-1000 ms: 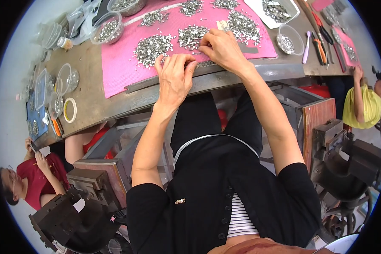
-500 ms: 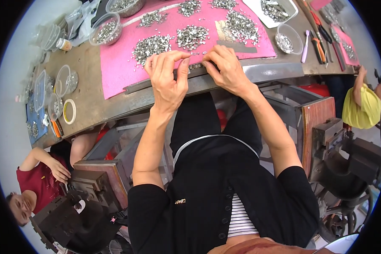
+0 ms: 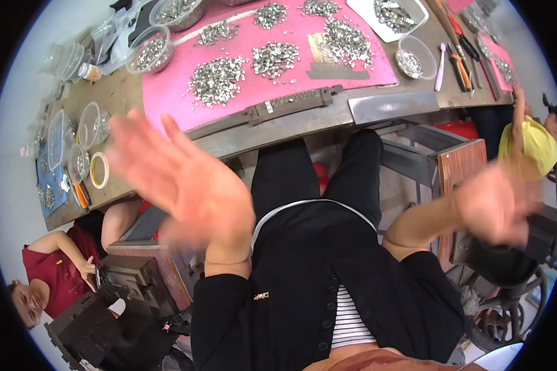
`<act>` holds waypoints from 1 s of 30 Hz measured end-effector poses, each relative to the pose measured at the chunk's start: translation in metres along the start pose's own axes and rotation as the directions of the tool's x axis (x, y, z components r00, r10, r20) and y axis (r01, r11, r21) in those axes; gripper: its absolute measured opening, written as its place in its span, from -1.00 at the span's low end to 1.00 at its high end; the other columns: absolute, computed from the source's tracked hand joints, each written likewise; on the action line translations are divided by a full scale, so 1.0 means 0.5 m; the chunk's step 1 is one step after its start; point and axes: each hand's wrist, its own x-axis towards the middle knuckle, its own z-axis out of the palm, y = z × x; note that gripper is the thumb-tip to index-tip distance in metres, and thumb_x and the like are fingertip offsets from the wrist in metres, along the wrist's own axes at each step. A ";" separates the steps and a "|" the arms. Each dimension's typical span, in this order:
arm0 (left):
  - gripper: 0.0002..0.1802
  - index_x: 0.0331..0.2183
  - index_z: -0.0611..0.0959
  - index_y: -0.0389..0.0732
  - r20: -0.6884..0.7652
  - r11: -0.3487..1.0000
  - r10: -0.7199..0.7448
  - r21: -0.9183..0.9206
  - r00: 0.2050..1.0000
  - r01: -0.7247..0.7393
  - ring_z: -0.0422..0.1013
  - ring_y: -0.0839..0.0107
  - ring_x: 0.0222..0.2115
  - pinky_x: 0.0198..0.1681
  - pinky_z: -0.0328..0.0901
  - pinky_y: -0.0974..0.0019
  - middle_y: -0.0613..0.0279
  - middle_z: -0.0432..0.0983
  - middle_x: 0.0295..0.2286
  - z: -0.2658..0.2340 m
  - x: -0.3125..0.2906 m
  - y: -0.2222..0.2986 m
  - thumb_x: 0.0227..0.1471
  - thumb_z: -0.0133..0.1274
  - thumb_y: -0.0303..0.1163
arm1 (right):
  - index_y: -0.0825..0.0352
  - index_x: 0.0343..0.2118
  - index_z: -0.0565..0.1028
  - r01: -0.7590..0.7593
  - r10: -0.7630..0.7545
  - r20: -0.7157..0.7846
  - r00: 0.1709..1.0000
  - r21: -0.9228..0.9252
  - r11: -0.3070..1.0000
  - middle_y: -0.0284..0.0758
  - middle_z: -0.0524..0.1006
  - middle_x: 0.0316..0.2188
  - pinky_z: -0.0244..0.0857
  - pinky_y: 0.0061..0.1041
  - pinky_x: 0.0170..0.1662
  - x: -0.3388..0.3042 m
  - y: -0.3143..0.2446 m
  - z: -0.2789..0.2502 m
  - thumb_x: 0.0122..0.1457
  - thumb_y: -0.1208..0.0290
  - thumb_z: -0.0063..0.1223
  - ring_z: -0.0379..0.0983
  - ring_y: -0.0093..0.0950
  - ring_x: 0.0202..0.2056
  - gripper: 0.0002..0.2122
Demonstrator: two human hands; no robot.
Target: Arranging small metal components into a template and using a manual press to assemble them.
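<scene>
My left hand (image 3: 189,179) is raised off the table with its palm showing and its fingers spread, blurred and holding nothing. Out to the right, past the stool, hangs my right hand (image 3: 498,201), too smeared by motion to show its fingers. Along the table's front edge lies a dark metal bar-shaped fixture (image 3: 293,104) with a row of small pieces in its slot; neither hand touches it. Behind it, heaps of small silvery metal parts (image 3: 218,80) cover a pink mat (image 3: 167,93). Another heap (image 3: 275,59) sits beside the first.
Tubs of parts (image 3: 150,49) stand at the back left, and a round tub (image 3: 416,57) is at right. Pliers (image 3: 459,71) and a purple-handled brush (image 3: 440,68) lie further right. A metal plate (image 3: 393,107) rests at the front edge. Co-workers sit on both sides.
Both hands have left the fixture, which is now uncovered. The left hand has come back and leftward, opening out; the right hand has swung far to the right.
</scene>
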 end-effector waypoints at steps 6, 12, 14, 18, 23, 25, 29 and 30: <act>-0.19 0.34 -0.01 -0.46 0.682 0.797 -0.292 -0.213 0.670 0.565 -0.11 0.08 0.39 0.39 -0.11 0.19 -0.21 -0.10 0.36 0.166 -0.188 -0.021 0.23 -0.02 -0.40 | 0.39 0.04 0.54 0.171 0.476 0.750 0.459 -0.600 0.781 0.01 0.41 0.20 -0.05 0.04 0.36 -0.180 0.040 0.074 0.25 0.35 -0.07 0.13 0.17 0.31 -0.64; -0.76 -0.25 0.72 -0.01 0.531 0.779 -0.081 0.562 0.844 -0.279 0.39 0.19 -0.08 0.06 0.16 0.07 0.28 0.52 -0.16 0.010 -0.101 -0.115 -0.05 0.29 -0.41 | 0.36 -0.13 0.61 0.044 0.641 0.436 0.632 -0.846 0.532 -0.22 0.60 -0.05 0.30 -0.33 0.14 -0.218 0.157 -0.041 0.17 0.59 0.12 0.47 -0.26 0.07 -0.79; -0.78 -0.27 0.71 -0.01 0.548 0.681 -0.098 0.645 0.831 -0.345 0.36 0.17 -0.03 0.09 0.12 0.05 0.28 0.50 -0.15 -0.021 -0.077 -0.140 -0.06 0.30 -0.40 | 0.34 -0.16 0.62 0.125 0.597 0.514 0.615 -0.812 0.570 -0.22 0.60 -0.07 0.32 -0.33 0.10 -0.229 0.197 -0.039 0.15 0.60 0.14 0.48 -0.26 0.02 -0.81; -0.76 -0.25 0.72 -0.01 0.578 0.637 -0.158 0.679 0.800 -0.365 0.35 0.17 -0.02 0.13 0.10 0.01 0.25 0.50 -0.16 -0.053 -0.075 -0.191 -0.05 0.29 -0.39 | 0.31 -0.25 0.62 0.194 0.540 0.618 0.572 -0.741 0.643 -0.27 0.59 -0.22 0.30 -0.31 -0.01 -0.247 0.281 0.007 0.12 0.57 0.19 0.47 -0.26 -0.12 -0.86; -0.78 -0.26 0.74 0.04 0.596 0.648 -0.167 0.667 0.786 -0.368 0.36 0.18 -0.02 0.17 0.08 -0.05 0.25 0.51 -0.17 -0.041 -0.086 -0.217 -0.05 0.30 -0.37 | 0.32 -0.27 0.63 0.300 0.565 0.695 0.445 -0.710 0.637 -0.25 0.55 -0.34 0.34 -0.30 -0.14 -0.245 0.376 0.034 0.13 0.53 0.16 0.48 -0.24 -0.24 -0.88; -0.81 -0.29 0.73 0.02 0.588 0.645 -0.177 0.675 0.789 -0.359 0.36 0.19 -0.03 0.16 0.08 -0.05 0.28 0.52 -0.19 -0.040 -0.090 -0.226 -0.05 0.30 -0.36 | 0.31 -0.32 0.64 0.339 0.576 0.713 0.400 -0.699 0.629 -0.24 0.52 -0.42 0.31 -0.27 -0.17 -0.254 0.414 0.037 0.12 0.46 0.20 0.46 -0.21 -0.28 -0.91; -0.83 -0.31 0.73 -0.01 0.563 0.635 -0.180 0.693 0.807 -0.342 0.37 0.19 -0.05 0.16 0.09 -0.07 0.30 0.54 -0.23 -0.038 -0.094 -0.227 -0.05 0.29 -0.37 | 0.27 -0.36 0.65 0.412 0.635 0.690 0.348 -0.721 0.558 -0.25 0.53 -0.41 0.27 -0.24 -0.15 -0.274 0.444 0.051 0.09 0.36 0.26 0.46 -0.24 -0.25 -0.88; -0.83 -0.31 0.73 -0.04 0.556 0.634 -0.181 0.697 0.811 -0.336 0.38 0.19 -0.06 0.15 0.10 -0.07 0.30 0.54 -0.24 -0.036 -0.093 -0.226 -0.04 0.29 -0.37 | 0.27 -0.36 0.65 0.411 0.634 0.691 0.346 -0.720 0.560 -0.25 0.53 -0.41 0.27 -0.24 -0.15 -0.279 0.445 0.056 0.09 0.36 0.26 0.46 -0.24 -0.25 -0.88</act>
